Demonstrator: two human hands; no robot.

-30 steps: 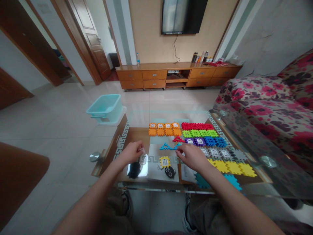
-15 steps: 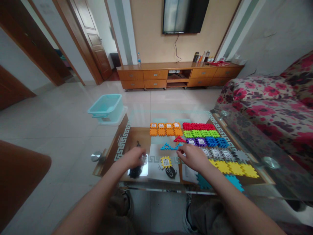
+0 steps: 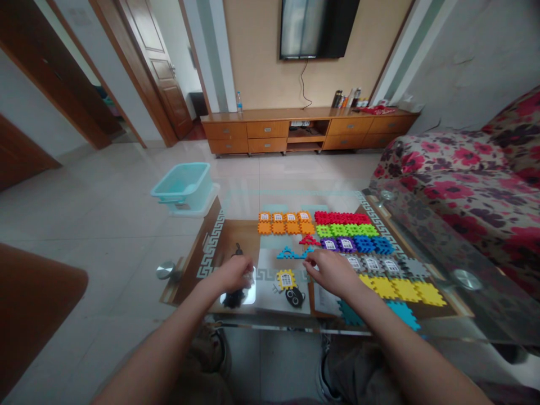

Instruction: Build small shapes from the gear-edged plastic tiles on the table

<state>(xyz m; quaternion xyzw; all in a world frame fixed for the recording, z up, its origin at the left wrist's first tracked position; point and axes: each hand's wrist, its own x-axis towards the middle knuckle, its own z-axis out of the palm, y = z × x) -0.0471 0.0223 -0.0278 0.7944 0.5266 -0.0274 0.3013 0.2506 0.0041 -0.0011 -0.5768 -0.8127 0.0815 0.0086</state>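
My left hand point(image 3: 236, 273) is closed, its fingers curled down over the glass table above a dark fluffy item point(image 3: 233, 298). A small greyish patch shows under its fingertips, too blurred to name. My right hand point(image 3: 331, 267) is also closed, thumb and fingertips together just below a light-blue triangular piece point(image 3: 307, 253); whatever it may hold is hidden. Left of that lies another light-blue triangular piece point(image 3: 287, 253), with a red triangular piece point(image 3: 309, 240) above. Between my hands sits a yellow window tile point(image 3: 286, 279), near a black oval item point(image 3: 295, 297).
Rows of interlocking tiles stand on the glass table: orange point(image 3: 278, 228), red point(image 3: 342, 217), green point(image 3: 348, 230), purple point(image 3: 337, 244), blue point(image 3: 373, 244), grey point(image 3: 415, 267), yellow point(image 3: 407, 290) and teal point(image 3: 403, 315). A turquoise tub point(image 3: 185, 185) is beyond the table's left side.
My right hand has drawn back slightly from the light-blue triangular piece, showing more of it. My left hand has shifted very little. The tiles stay in place.
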